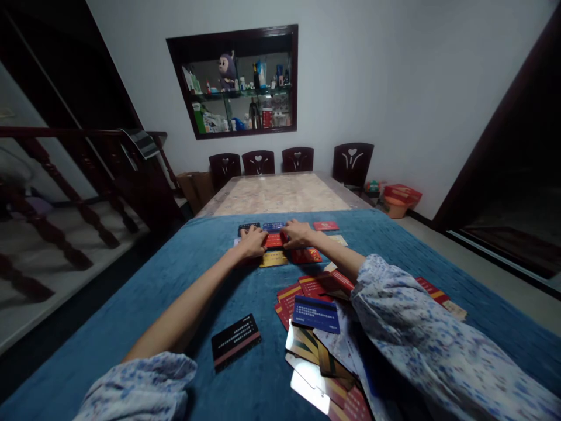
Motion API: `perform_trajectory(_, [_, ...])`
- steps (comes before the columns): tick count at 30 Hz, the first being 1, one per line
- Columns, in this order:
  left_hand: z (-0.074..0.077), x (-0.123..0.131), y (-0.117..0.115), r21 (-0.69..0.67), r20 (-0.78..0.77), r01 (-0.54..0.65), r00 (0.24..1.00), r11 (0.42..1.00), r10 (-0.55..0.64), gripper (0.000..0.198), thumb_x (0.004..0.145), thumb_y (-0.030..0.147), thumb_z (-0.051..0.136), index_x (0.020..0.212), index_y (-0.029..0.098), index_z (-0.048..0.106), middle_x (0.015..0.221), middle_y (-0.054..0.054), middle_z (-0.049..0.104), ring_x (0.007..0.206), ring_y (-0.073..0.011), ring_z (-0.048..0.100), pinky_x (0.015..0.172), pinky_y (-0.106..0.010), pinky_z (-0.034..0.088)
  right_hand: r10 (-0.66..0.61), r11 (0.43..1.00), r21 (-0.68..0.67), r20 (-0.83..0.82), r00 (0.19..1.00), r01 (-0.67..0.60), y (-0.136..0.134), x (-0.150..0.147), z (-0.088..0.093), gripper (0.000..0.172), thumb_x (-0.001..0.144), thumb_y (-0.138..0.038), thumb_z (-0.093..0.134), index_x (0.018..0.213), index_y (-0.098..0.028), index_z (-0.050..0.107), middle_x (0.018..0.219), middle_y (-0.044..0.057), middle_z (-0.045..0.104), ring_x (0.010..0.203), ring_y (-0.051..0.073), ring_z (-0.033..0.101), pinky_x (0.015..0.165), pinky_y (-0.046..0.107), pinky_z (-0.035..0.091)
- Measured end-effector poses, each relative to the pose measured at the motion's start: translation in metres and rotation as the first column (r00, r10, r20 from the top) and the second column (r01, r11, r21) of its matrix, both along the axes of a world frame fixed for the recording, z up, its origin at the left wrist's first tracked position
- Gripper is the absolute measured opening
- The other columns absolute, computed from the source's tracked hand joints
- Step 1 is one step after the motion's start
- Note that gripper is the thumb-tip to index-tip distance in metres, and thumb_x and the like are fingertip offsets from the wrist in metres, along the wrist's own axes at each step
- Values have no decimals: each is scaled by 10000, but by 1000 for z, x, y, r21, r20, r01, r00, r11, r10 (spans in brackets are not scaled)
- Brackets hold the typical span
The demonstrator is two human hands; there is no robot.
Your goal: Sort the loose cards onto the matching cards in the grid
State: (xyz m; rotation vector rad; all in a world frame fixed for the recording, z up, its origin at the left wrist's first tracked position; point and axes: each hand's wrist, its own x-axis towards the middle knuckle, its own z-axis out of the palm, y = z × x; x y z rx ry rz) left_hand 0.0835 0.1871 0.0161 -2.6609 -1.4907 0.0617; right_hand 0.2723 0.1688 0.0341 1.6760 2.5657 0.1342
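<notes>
Both arms reach forward over a blue cloth. My left hand and my right hand meet on a red card, fingers curled onto its two ends. Around it lie a gold card, another red card, two dark blue cards behind, and a red card to the right. Close to me sits a heap of cards with a blue one on top, and a lone black card to its left.
Beyond the cloth the marble-patterned table top runs to four dark chairs at the wall. A wall niche holds bottles and a plush toy. A wooden stair railing stands at the left. More cards lie right of my sleeve.
</notes>
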Motion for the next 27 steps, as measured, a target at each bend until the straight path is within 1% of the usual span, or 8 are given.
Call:
perform_trajectory(7, [-4, 1, 7, -30, -7, 6, 1000, 1000, -7, 324, 809, 238, 576, 1130, 197, 585, 1247, -144, 598, 1222, -344, 421, 960, -558, 344, -15, 999, -46, 22, 1000, 16, 8, -1, -4, 458, 815, -420, 615, 1213, -196, 642, 1261, 160, 621, 1201, 342, 526, 847, 389, 505])
perform_trajectory(11, [-5, 0, 11, -35, -6, 10, 1000, 999, -10, 289, 807, 235, 566, 1094, 214, 595, 1213, -126, 610, 1208, -334, 427, 965, -552, 342, -23, 996, -82, 34, 999, 26, 9, -3, -2, 466, 815, -410, 611, 1227, -194, 635, 1246, 158, 647, 1218, 343, 530, 871, 394, 501])
perform_trajectory(15, [-4, 1, 15, -41, -23, 8, 1000, 999, -9, 294, 795, 247, 581, 1084, 206, 614, 1205, -140, 606, 1219, -347, 419, 957, -558, 347, -40, 994, -98, 48, 998, 45, 9, -7, 2, 487, 783, -379, 640, 1232, -189, 642, 1278, 160, 641, 1225, 352, 534, 889, 412, 500])
perform_trajectory(20, [-2, 2, 18, -66, -23, -5, 1000, 998, 4, 265, 777, 253, 597, 1035, 201, 628, 1221, -151, 596, 1237, -359, 399, 948, -563, 348, -51, 989, -133, 56, 997, 58, 12, -11, 6, 443, 749, -328, 667, 1168, -187, 695, 1243, 155, 667, 1229, 361, 532, 893, 418, 502])
perform_trajectory(23, [-1, 3, 19, -81, -39, -9, 999, 997, 6, 238, 775, 262, 600, 1003, 199, 626, 1210, -150, 602, 1227, -363, 393, 942, -565, 347, -64, 986, -149, 52, 997, 71, 13, -12, 7, 416, 733, -314, 677, 1129, -191, 722, 1219, 155, 680, 1200, 356, 553, 884, 413, 505])
perform_trajectory(27, [-2, 3, 20, -81, -55, 3, 998, 997, -7, 217, 768, 251, 614, 979, 197, 613, 1180, -138, 613, 1215, -344, 404, 948, -539, 342, -69, 985, -153, 33, 997, 73, 13, -11, 8, 399, 701, -289, 698, 1086, -192, 741, 1197, 152, 689, 1201, 359, 553, 876, 405, 511])
